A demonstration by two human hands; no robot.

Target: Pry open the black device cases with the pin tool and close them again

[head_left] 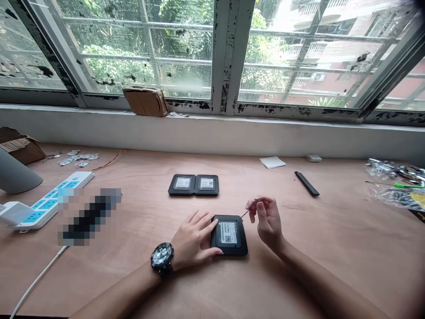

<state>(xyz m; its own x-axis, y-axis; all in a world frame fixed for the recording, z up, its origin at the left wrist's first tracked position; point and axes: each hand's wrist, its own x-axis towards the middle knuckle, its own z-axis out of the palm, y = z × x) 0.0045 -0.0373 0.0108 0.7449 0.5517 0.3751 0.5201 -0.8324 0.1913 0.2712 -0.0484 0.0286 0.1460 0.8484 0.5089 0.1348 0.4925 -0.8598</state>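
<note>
Two hands: left hand [195, 237] spread open, steadying a black labelled device [229, 235]; right hand [267, 223] pinched on a thin pin [245, 213] beside its edge.

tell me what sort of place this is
Probably a small electronics repair or assembly workbench: a plywood bench top holds black labelled rectangular devices, a white power strip with blue sockets, and a green-handled screwdriver beside clear plastic bags.
</note>
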